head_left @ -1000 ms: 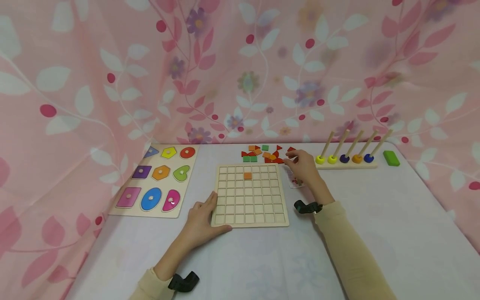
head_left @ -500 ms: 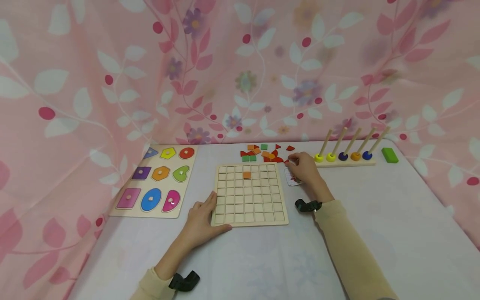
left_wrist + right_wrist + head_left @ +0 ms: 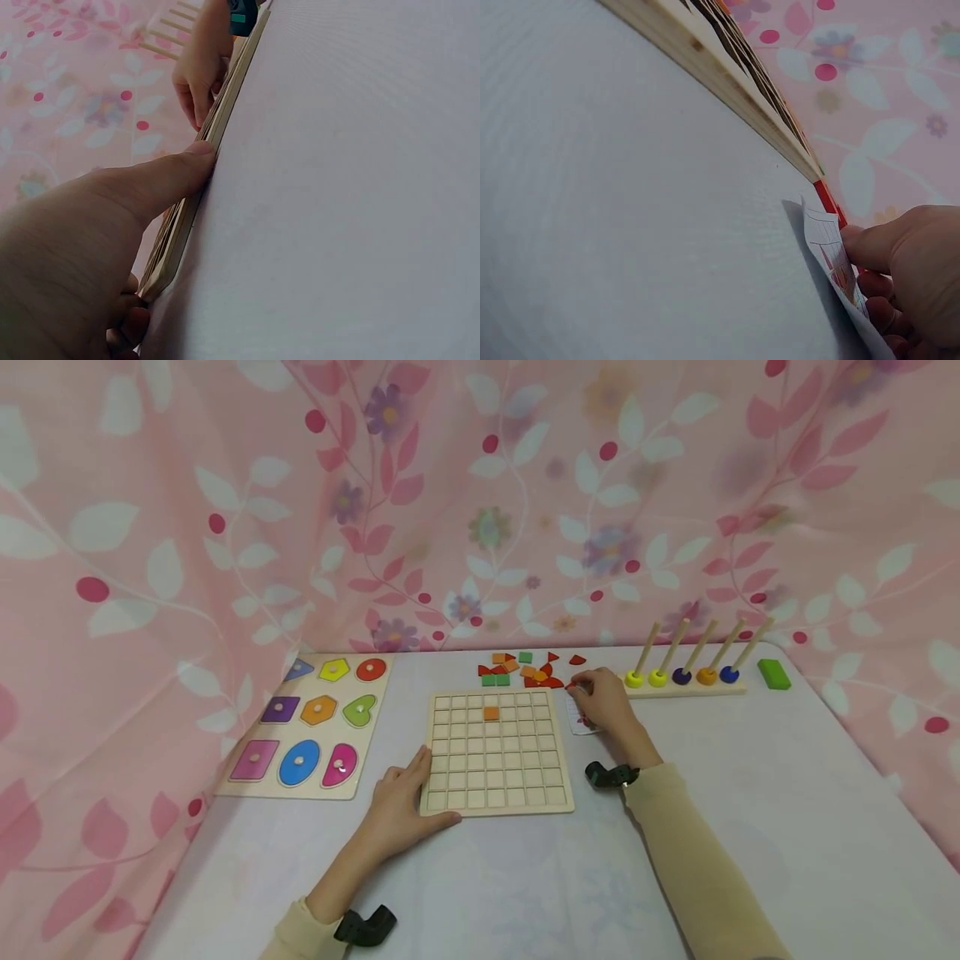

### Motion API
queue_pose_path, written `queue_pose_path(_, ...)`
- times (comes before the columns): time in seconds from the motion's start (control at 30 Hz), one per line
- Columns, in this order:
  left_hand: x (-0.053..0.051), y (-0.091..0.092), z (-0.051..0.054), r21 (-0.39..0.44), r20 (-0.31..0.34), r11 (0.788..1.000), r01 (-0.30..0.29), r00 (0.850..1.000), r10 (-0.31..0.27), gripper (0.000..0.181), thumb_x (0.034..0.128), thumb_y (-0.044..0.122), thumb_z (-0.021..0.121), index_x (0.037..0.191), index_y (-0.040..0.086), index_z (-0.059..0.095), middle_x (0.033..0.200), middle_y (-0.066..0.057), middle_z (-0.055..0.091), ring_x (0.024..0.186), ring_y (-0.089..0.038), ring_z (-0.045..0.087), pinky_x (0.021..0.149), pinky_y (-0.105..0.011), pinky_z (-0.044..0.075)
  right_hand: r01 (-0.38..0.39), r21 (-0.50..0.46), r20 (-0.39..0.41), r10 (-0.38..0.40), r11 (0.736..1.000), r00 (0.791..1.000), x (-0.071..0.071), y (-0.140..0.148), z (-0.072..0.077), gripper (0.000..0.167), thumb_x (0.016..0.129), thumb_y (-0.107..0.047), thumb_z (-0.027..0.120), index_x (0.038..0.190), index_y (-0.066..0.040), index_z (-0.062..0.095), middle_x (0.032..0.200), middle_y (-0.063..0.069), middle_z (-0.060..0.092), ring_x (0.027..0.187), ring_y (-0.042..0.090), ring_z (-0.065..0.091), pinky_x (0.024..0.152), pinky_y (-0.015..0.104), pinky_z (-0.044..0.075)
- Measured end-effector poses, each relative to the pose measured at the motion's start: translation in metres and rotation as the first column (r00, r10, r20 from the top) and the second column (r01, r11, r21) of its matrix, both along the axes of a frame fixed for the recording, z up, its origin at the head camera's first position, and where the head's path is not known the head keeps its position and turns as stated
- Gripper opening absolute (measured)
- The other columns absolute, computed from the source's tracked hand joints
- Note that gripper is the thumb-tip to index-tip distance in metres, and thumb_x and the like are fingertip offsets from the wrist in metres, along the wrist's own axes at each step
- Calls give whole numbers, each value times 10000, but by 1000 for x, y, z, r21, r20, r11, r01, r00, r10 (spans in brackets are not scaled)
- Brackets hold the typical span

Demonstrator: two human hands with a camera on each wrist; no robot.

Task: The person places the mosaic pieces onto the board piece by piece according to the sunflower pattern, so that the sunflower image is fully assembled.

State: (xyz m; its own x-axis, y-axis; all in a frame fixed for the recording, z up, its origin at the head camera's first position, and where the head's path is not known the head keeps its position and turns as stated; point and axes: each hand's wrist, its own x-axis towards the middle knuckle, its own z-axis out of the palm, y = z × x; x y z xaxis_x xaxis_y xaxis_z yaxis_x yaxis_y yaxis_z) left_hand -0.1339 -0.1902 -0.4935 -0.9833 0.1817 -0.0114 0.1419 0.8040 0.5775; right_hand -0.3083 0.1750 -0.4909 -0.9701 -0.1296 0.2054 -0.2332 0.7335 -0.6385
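A square wooden grid board [image 3: 498,768] lies mid-table, with one orange square tile [image 3: 491,713] in a cell of its upper part. My left hand [image 3: 401,802] rests at the board's near left corner, thumb stretched along the front edge and fingers against the left side. Past the board's far right corner, my right hand [image 3: 606,702] pinches a small red piece [image 3: 570,686], whose full shape is covered by the fingers. Under that hand lies a printed paper card [image 3: 579,720]; in the right wrist view the card [image 3: 826,244] has its edge raised beside the thumb.
Several loose red, orange and green pieces [image 3: 536,675] lie behind the board, one red piece [image 3: 577,660] apart from them. A knobbed shape puzzle [image 3: 337,792] is at left. A peg stand with beads [image 3: 686,692] and a green block [image 3: 773,674] stand at back right.
My right hand's fingertips have drawn slightly nearer and closed on the red piece, while another red piece behind has come into fuller view. The left hand keeps its place at the board.
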Motion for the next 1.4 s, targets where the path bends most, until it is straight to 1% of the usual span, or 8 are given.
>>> queue_pose_path(0.17,1,-1,-1,-6,-4,1000,-4,1000,4,1165,783,570,900,1656,68,314,1754,-44,250,1194,-249,464,884,-377,412,16,-22,69,-15,1000,998,1,-2,7,311,1050,-199,673,1252,32,723,1092,208,649,871,309,613,728,380,507)
queue_pose_path(0.27,1,-1,-1,-8,-4,1000,-1,1000,1,1164,784,571,899,1656,71,313,1754,-41,251,1194,-246,463,886,-375,411,35,-32,92,-32,999,995,3,-5,16,342,1060,-245,666,1284,9,717,1164,202,660,961,328,623,788,414,539)
queue_pose_path(0.4,1,-1,-1,-5,-10,1000,4,1000,-4,1158,788,566,899,1655,66,315,1754,-42,252,1190,-247,464,883,-375,411,-9,-45,30,10,999,999,8,-14,30,351,1059,-250,676,1280,17,727,1221,224,674,1075,366,612,879,481,523)
queue_pose_path(0.57,0,0,-1,-2,-26,1000,9,1000,-9,1154,792,555,898,1653,49,319,1749,-66,267,1162,-247,467,854,-365,407,-113,-73,-66,108,991,992,16,-32,42,327,1027,-220,728,1232,35,749,1194,222,713,1017,365,653,822,484,537)
queue_pose_path(0.7,0,0,-1,-3,-39,1000,13,999,-13,1149,792,560,895,1645,28,337,1742,-95,285,1149,-254,473,840,-369,407,-171,-101,-68,164,980,984,23,-51,48,304,997,-194,766,1198,34,764,1208,211,719,1015,353,671,866,484,551)
queue_pose_path(1.07,0,0,1,5,-23,1000,18,1000,-18,1156,792,564,893,1656,47,323,1744,-86,285,1166,-254,467,835,-365,413,-292,-56,-28,291,955,956,35,-91,38,265,975,-209,792,1163,-22,793,1097,129,741,896,245,624,748,341,498)
queue_pose_path(1.27,0,-1,2,-9,-10,1000,20,1000,-20,1163,794,582,883,1660,62,308,1751,-68,265,1172,-251,467,834,-353,418,-333,-72,-5,333,940,943,36,-110,33,252,968,-236,804,1150,-60,808,1125,105,732,944,240,618,809,368,523)
queue_pose_path(1.4,0,-1,2,-9,-15,1000,17,1000,-17,1159,796,597,877,1656,53,324,1749,-69,275,1164,-255,470,838,-358,422,-334,-27,21,335,942,942,31,-122,32,241,985,-251,786,1155,-82,808,1146,118,697,976,250,609,840,392,530)
